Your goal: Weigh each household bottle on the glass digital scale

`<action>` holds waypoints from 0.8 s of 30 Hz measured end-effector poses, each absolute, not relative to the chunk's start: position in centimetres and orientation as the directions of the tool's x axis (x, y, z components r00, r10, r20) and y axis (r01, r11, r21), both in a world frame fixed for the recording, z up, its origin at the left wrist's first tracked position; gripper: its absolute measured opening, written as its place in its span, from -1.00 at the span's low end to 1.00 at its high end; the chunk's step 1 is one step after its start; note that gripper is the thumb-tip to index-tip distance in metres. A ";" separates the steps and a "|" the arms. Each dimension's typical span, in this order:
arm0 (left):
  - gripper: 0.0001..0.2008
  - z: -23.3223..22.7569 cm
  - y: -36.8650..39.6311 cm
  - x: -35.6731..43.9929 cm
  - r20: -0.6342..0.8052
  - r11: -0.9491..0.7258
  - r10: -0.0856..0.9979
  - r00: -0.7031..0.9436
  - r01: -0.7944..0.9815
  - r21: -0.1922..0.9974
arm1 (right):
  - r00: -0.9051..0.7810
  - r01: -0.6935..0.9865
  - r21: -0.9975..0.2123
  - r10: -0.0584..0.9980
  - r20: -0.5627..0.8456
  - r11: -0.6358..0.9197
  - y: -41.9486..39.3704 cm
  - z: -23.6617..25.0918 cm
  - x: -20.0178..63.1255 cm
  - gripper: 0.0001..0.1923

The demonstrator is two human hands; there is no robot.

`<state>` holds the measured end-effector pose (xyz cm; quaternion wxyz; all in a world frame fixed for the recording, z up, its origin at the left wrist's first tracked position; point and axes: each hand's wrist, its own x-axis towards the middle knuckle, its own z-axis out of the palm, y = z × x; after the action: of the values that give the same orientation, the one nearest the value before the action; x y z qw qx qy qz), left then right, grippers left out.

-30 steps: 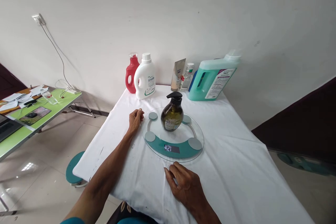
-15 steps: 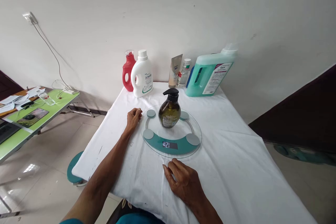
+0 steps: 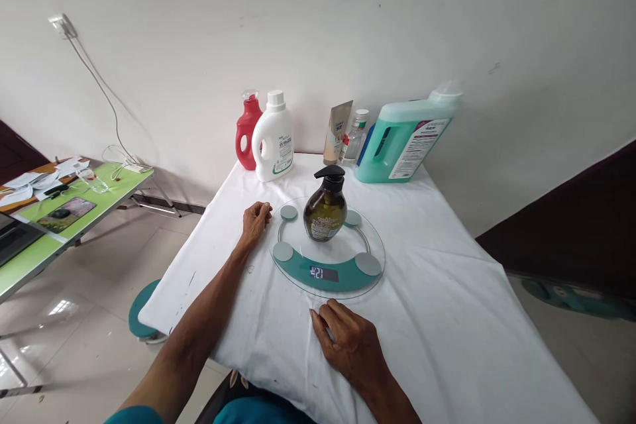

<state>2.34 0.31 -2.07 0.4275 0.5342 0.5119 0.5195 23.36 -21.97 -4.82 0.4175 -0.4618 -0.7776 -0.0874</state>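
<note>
Hardly anything is shifting since a second ago: both hands are staying put on the cloth and only the view is drifting a little. Starting at the left, the left hand (image 3: pixel 256 220) is resting on the white tablecloth (image 3: pixel 447 318) near the table's left edge, fingers curled loosely into a half fist, holding nothing, just beside the rim of the round glass scale (image 3: pixel 370 281). That scale is sitting in the middle of the table, its display (image 3: pixel 324 273) lit, though the digits are too small for me to read for sure. Standing upright on the glass is the dark pump bottle (image 3: pixel 325 213), roughly centred between the four round pads.

I am guessing it is fairly full and so moderately heavy, stiff-walled, with a smooth rounded belly that could be slippery; the narrow neck under the black pump head looks like the safest place to take it, or a full wrap around the body. The glass plate under it looks fragile, so a straight lift seems wiser than a slide.

Nearer the front edge, the right hand (image 3: pixel 348 341) is lying flat, fingers slightly spread, fingertips close to the scale's rim, empty.

Along the back edge a red jug (image 3: pixel 246 136), a white detergent bottle (image 3: pixel 273 139), a tube (image 3: pixel 336 134), a small clear bottle (image 3: pixel 354 136) and a big teal jug (image 3: pixel 405 146) are lined up. Open cloth is lying to the right and front right.
</note>
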 end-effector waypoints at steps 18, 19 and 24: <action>-0.59 1.3 -2.4 4.1 0.397 -0.347 0.910 -0.119 0.306 0.887 | -0.233 0.784 -0.252 0.644 0.729 0.568 -22.0 -4.4 23.3 -0.60; -0.59 1.8 -2.8 4.5 0.433 -0.393 0.897 -0.088 0.286 0.874 | -0.236 0.777 -0.255 0.642 0.730 0.576 -22.0 -4.4 23.3 -0.60; -0.28 3.9 -4.1 7.3 0.518 -0.530 0.847 0.119 0.124 0.839 | -0.235 0.765 -0.268 0.642 0.730 0.585 -22.0 -4.5 23.2 -0.60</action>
<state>7.25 -4.08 3.91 0.3244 0.6740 0.3603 0.5574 23.23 -22.00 -4.51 0.4247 -0.4497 -0.7824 -0.0726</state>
